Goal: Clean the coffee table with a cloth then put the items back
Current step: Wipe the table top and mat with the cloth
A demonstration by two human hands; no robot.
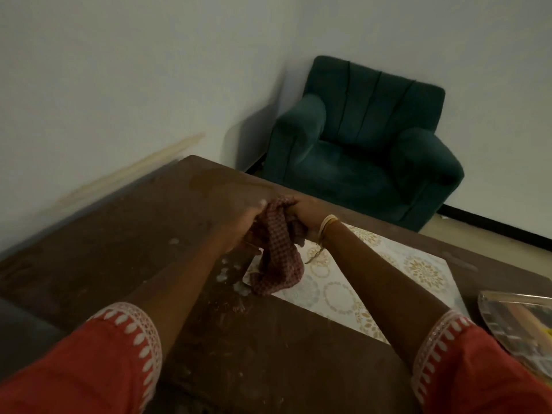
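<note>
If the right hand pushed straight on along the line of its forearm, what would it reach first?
The right hand, gripping the red checked cloth, points toward the far edge of the dark brown coffee table. Past the cloth, probably bare tabletop, then the wall; depth is unclear.

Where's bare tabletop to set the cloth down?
Free: the brown coffee table left of the left hand, toward the wall, and the near strip between the sleeves. Crowded: the patterned mat under the right hand, the shiny tray at right. White specks lie below the cloth.
</note>
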